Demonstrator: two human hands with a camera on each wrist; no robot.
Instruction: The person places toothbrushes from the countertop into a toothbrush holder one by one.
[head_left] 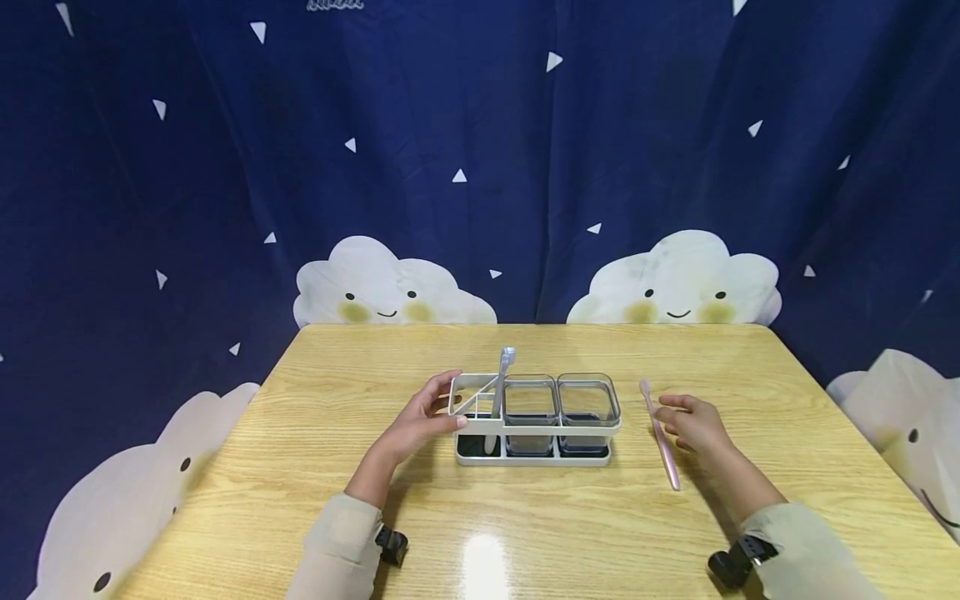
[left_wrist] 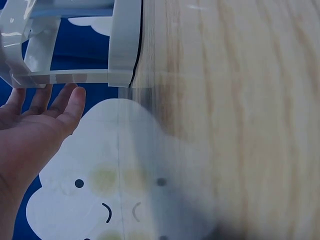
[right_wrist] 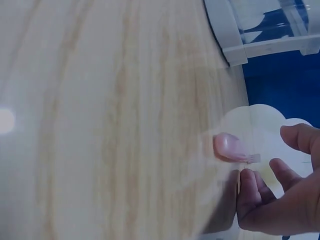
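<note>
A white toothbrush holder (head_left: 540, 429) stands on the table, with a grey-white toothbrush (head_left: 497, 392) upright and slightly tilted in its left compartment. My left hand (head_left: 420, 421) grips the holder's left end, thumb at the front rail and fingers at the back corner. In the left wrist view, the fingertips (left_wrist: 75, 97) meet the edge of the holder's frame. Right of the holder lies a pink toothbrush (head_left: 662, 442), its head pointing away from me. Just beside it hovers my right hand (head_left: 697, 425), fingers loosely bent and holding nothing. The right wrist view shows this toothbrush (right_wrist: 230, 147) end-on, near the fingers.
Two clear square cups (head_left: 529, 400) sit in the holder's middle and right compartments. The wooden table (head_left: 360, 358) ends at a dark blue curtain (head_left: 420, 125) printed with white clouds and triangles. Each wrist carries a black strapped device (head_left: 392, 546).
</note>
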